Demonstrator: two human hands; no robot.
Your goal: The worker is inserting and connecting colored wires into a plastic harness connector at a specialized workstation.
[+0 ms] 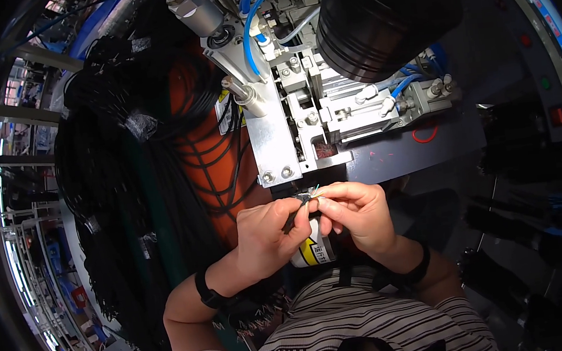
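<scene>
My left hand (264, 236) pinches the end of a black cable (305, 199) between thumb and forefinger, just in front of the machine's near edge. Thin coloured wires (317, 189) stick out of that end. Against them, my right hand (364, 213) has its thumb and forefinger pressed together, fingertips almost touching the left ones. The fingers hide most of the cable end. Close beyond both hands stands a metal machine fixture (278, 142) with a flat plate, clamps and blue air tubes.
Thick bundles of black cable (107, 192) hang at the left, some across an orange surface (202, 163). A large black cylinder (375, 24) overhangs the fixture. A red wire loop (426, 136) lies right of it. A control panel (557, 115) with buttons and screen stands far right.
</scene>
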